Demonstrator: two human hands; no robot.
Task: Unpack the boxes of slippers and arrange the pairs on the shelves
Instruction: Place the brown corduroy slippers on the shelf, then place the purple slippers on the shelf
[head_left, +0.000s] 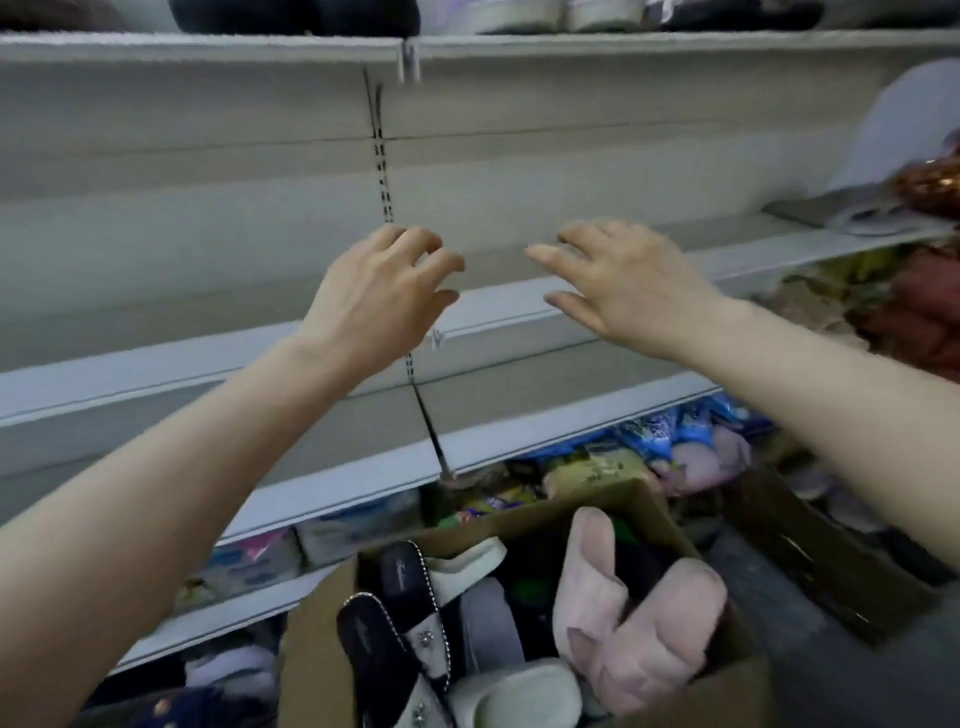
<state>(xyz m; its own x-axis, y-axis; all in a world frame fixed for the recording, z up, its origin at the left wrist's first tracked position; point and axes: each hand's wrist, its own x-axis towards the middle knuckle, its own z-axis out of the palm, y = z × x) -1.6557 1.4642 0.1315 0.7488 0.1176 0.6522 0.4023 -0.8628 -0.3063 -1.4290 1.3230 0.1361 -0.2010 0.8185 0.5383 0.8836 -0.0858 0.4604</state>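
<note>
While both hands are raised in front of the bare middle shelf (545, 306), nothing is held in either. The left hand (374, 296) is seen with fingers loosely curled and apart, its grip empty; the right hand (623, 283) is spread flat, palm down, its grip likewise empty.

The slippers are found below, piled loose in an open cardboard box (623, 496) at the foot of the shelving. A pair of pink plush slippers (618, 613) lies at the right of the box, black strap slippers with studded edging (384, 613) at the left, and white moulded slides (514, 693) at the near edge.

The plush pair is judged light and soft, likely to sag if pinched at one end, so it is best taken around the middle, both slippers pressed together. The slides look stiffer and could be lifted by the strap. The studded straps may be snagged on neighbouring slippers, so a straight lift is advised.

Higher and lower shelves are already stocked; the middle one is not yet filled.
</note>
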